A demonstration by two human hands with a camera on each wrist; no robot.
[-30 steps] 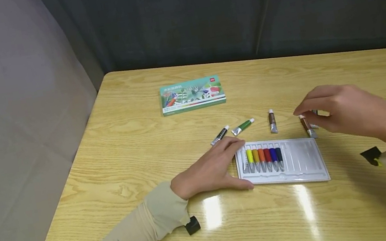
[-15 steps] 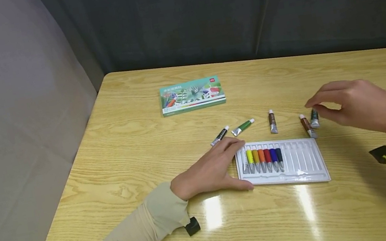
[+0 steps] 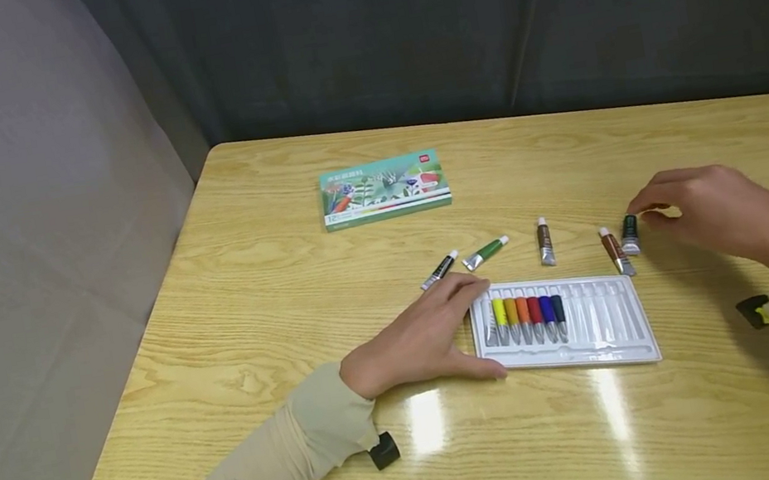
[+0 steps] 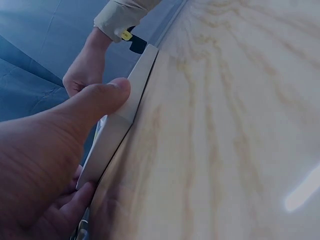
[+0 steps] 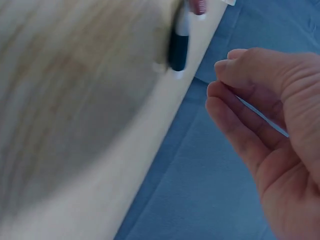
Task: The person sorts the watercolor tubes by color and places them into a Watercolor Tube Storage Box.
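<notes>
My left hand (image 3: 426,338) grips the left end of a white plastic tray (image 3: 561,353), fingers at the far edge and thumb at the near one. In the tray's left slots lie several paint tubes, including yellow (image 3: 500,321), red (image 3: 535,310) and blue (image 3: 548,311). My right hand (image 3: 715,208) hovers with its fingertips right by a dark green paint tube (image 3: 630,236). In the right wrist view, the loosely bent fingers (image 5: 235,117) hold nothing, and the dark green tube (image 5: 178,50) shows apart from them. A reddish-brown tube (image 3: 615,250) lies just left of it.
Beyond the tray lie a brown tube (image 3: 545,241), a green tube (image 3: 486,253) and a black tube (image 3: 439,269). A teal paint box (image 3: 384,190) lies further back on the wooden table (image 3: 252,311). Dark curtain (image 3: 353,43) hangs behind.
My right hand has moved rightward from beside the reddish-brown tube to the dark green one, which shows more fully now. The left hand and tray have stayed put.
</notes>
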